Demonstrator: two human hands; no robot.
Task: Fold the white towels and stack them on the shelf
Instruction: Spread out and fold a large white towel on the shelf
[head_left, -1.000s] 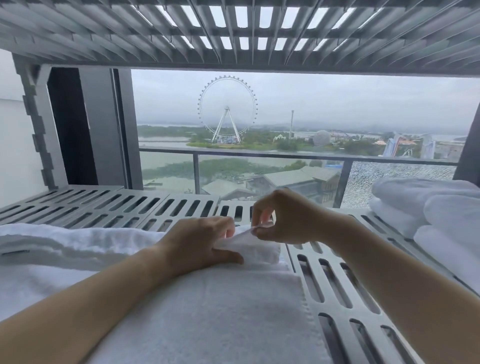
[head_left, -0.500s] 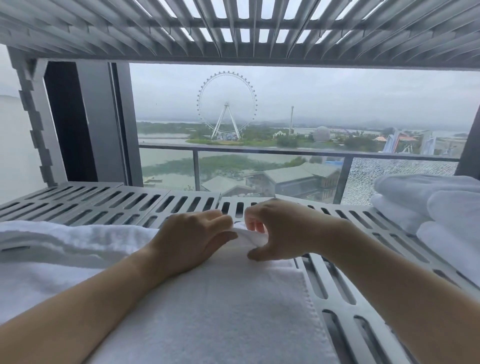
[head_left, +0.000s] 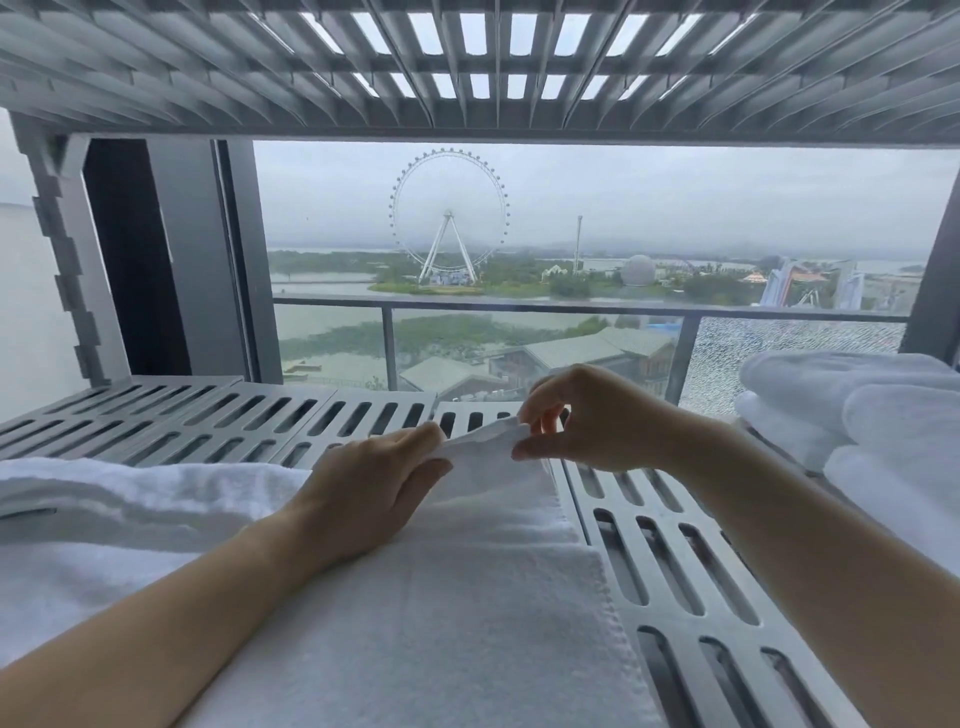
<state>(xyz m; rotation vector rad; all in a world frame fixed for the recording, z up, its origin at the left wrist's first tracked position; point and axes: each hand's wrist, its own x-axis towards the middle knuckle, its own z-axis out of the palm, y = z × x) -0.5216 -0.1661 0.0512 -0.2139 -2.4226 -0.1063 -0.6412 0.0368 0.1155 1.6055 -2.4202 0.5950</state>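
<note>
right hand (head_left: 587, 421): thumb and forefinger pinched on the raised far corner of the white towel (head_left: 441, 623). left hand (head_left: 374, 493): lying on the towel, thumb and fingers closed on the same corner from the left side. the towel lies flat on the slotted grey shelf (head_left: 675, 571), near edge toward the camera. more white towelling (head_left: 130, 493) is bunched to the left. folded towels (head_left: 857, 415) are stacked at the shelf's right end. upper shelf (head_left: 467, 62) overhead; window behind shows a ferris wheel (head_left: 449, 213).
</note>
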